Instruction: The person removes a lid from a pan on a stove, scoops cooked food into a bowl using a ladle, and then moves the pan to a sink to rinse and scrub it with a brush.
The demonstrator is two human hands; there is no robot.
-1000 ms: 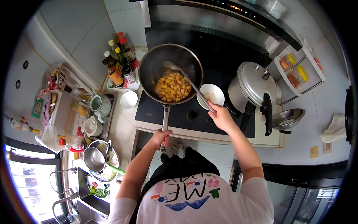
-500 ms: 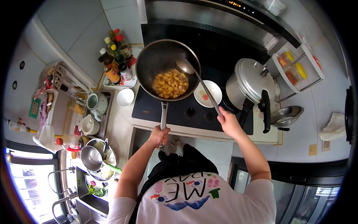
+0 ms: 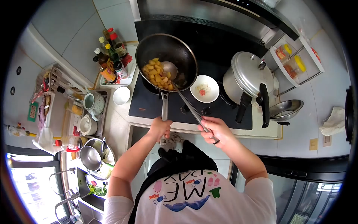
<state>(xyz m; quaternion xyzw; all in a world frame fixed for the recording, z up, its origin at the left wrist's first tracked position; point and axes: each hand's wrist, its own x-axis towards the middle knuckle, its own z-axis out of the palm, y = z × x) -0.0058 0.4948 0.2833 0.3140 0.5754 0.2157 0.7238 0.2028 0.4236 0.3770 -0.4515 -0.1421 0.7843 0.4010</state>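
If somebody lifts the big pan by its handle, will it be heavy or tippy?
The pan probably feels heavy at the far end, since the yellow chunks sit there, away from the left hand. It might tip sideways, with only one long handle visible.

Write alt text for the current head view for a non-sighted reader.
A person's left hand grips the handle of a wok while the right hand holds a metal ladle inside, beside yellow chunks. On the cooktop to the right sit a white bowl and a pressure cooker; bottles stand on a tray at left.
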